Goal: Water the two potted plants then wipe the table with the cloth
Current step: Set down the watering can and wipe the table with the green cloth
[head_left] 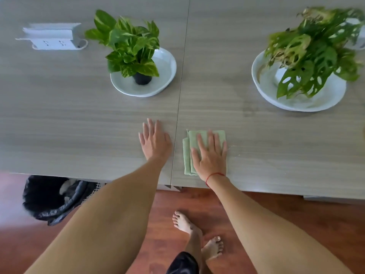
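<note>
A folded pale green cloth (pixel 187 153) lies flat on the grey wood-grain table (pixel 79 125) near its front edge. My right hand (pixel 210 155) presses flat on the cloth with fingers spread. My left hand (pixel 155 140) rests flat on the bare table just left of the cloth, holding nothing. A small leafy plant in a black pot (pixel 141 78) stands in a white dish (pixel 167 64) at the centre back. A larger plant with holed leaves (pixel 312 56) in a white pot stands in a bigger white dish (pixel 264 89) at the back right.
A white power strip box (pixel 53 36) sits at the back left of the table. A seam (pixel 180 99) runs between two tabletops. A black-lined bin (pixel 51 198) stands on the wooden floor under the table's front left edge. My bare feet are below.
</note>
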`<state>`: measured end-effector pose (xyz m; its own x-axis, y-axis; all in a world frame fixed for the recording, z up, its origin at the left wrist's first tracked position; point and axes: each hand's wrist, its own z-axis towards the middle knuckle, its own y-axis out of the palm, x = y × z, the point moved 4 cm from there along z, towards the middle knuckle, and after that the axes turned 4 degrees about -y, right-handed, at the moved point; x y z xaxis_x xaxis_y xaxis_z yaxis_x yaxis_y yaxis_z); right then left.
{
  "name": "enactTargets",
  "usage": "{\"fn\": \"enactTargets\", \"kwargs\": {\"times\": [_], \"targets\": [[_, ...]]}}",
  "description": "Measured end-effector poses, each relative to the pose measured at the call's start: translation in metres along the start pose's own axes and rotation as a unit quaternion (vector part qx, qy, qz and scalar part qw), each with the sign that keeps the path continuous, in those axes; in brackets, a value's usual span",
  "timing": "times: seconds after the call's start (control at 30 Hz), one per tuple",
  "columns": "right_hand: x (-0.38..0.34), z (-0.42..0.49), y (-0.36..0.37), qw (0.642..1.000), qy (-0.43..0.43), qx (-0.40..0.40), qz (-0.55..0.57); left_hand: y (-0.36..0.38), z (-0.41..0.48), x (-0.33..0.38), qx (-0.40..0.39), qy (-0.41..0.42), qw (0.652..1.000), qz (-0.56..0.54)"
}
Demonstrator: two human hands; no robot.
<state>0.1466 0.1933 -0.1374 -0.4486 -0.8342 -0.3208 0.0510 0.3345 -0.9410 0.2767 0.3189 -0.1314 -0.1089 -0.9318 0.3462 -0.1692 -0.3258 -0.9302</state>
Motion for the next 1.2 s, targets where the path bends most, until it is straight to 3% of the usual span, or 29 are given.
{"fn": "enactTargets", "kwargs": {"times": [0.17,0.3,0.53,0.7,0.83,1.1,1.2], "targets": [[-0.008,0.047,0.005,0.999,0.014,0.028,-0.036,0.021,0.008,-0.003,0.058,-0.003,0.998,0.001],[-0.030,0.070,0.009,0.999,-0.009,0.009,-0.040,0.020,0.007,-0.005,0.057,-0.007,0.998,0.005],[-0.004,-0.020,0.007,0.997,-0.063,-0.018,-0.045,0.017,0.004,0.003,0.018,-0.036,0.999,-0.003],[0.070,-0.013,-0.013,0.998,0.028,0.012,-0.061,0.020,0.000,0.010,0.033,-0.062,0.997,-0.003],[0.056,0.021,-0.010,0.994,0.078,0.025,-0.072,0.022,0.003,0.006,0.044,-0.064,0.997,0.001],[0.007,-0.010,0.006,0.998,-0.015,0.021,-0.055,0.018,0.001,0.012,0.032,-0.063,0.997,0.007],[0.025,-0.037,0.004,0.999,-0.026,0.017,-0.044,0.021,-0.005,0.037,0.014,-0.009,0.999,0.029]]}}
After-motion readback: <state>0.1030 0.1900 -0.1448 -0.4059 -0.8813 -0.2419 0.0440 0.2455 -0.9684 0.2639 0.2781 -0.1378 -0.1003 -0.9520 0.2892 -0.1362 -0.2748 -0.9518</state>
